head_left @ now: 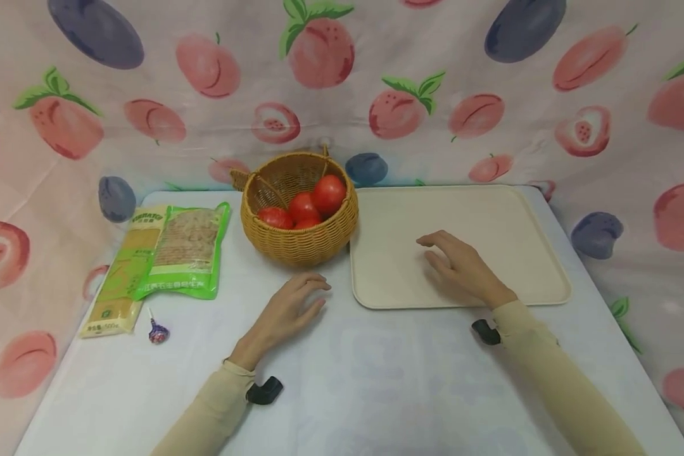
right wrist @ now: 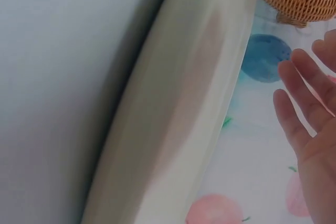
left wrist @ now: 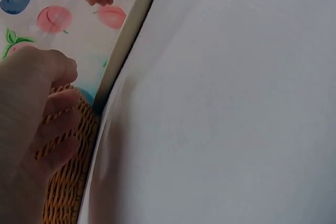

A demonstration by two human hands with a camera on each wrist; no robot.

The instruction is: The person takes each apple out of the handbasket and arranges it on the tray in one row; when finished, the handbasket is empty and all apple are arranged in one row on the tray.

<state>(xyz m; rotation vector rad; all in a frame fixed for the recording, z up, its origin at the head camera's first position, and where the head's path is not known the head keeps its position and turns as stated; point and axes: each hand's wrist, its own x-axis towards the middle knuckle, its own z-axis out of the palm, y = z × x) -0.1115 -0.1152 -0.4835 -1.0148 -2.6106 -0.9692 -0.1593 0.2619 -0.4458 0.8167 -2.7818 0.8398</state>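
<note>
My left hand [head_left: 287, 310] hovers in front of the wicker basket [head_left: 299, 248], its fingers relaxed and holding nothing. Several red round fruits [head_left: 329, 194], perhaps tomatoes or apples, lie inside that basket. Over the front part of the beige tray [head_left: 519, 247] is my right hand [head_left: 462, 266], loosely extended with nothing in it; its shadow falls on the tray. In the right wrist view the fingers [right wrist: 302, 114] are spread and apart from the tray. The left wrist view shows the left fingers [left wrist: 63, 124] in front of the basket's woven side, with no grip on it visible.
At the left lie a green-edged food packet [head_left: 188, 247] and, partly under it, a long yellow packet [head_left: 114, 288]. A wrapped lollipop [head_left: 158, 332] is near them on the white table [head_left: 342, 392]. A fruit-print cloth [head_left: 422, 57] rises behind and at the sides.
</note>
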